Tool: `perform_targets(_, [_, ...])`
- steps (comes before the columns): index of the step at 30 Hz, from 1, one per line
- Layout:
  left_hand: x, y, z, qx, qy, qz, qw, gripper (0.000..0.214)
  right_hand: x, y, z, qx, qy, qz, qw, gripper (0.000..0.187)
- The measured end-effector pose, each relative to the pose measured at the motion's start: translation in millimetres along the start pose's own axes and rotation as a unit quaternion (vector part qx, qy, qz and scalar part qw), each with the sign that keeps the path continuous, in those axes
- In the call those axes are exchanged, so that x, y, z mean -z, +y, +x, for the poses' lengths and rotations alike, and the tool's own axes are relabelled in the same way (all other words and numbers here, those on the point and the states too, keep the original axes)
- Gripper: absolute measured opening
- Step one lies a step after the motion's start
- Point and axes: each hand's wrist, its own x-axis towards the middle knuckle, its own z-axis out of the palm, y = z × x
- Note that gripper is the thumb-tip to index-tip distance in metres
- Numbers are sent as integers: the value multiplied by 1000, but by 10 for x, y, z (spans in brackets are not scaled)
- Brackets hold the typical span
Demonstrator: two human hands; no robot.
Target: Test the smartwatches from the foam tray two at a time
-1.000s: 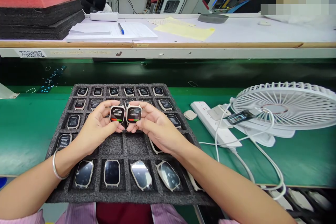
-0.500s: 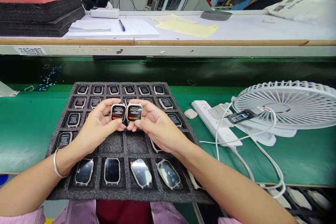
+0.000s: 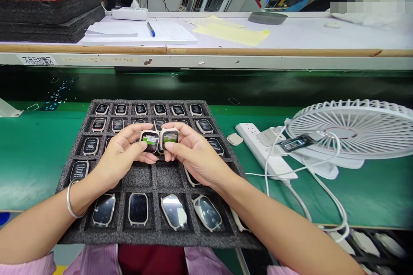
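Observation:
My left hand (image 3: 121, 157) grips a small watch body (image 3: 150, 141) with a lit screen showing a green band. Beside it, my right hand (image 3: 189, 154) grips a second watch body (image 3: 170, 138) whose screen shows the same green band. Both are held side by side, touching, above the middle of a black foam tray (image 3: 151, 234). The tray's pockets hold several more watch bodies, lit ones in the far rows (image 3: 159, 109) and dark, reflective ones in the near row (image 3: 138, 208). A silver bangle sits on my left wrist.
A white fan (image 3: 355, 126) lies flat at the right, with a white power strip (image 3: 258, 146) and looped white cables beside it on the green mat. Behind runs a raised white shelf with papers (image 3: 142, 34), a pen and stacked foam sheets (image 3: 48, 13). Another person sits beyond it.
Both watch screens changed from a dark display with a red and green bar to a green band. My hands tilted the watches slightly and shifted a little right.

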Motion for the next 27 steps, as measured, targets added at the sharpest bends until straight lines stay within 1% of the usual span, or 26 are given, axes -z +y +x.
perform_targets(15, [32,-12,16,-4,7,-13,1000,46,-13,22,33,-2,10,-11,1000,40])
perform_targets(20, [33,10,14,-9,18,-30,999,48,-39,8,53,-3,11,29,1000,37])
perform_targets(23, [41,89,23,-22,18,-47,998,50,-55,-67,86,0,-1,58,998,32])
perform_targets(27, [29,324,38,-55,10,-47,997,51,-96,-283,169,23,-25,48,998,29])
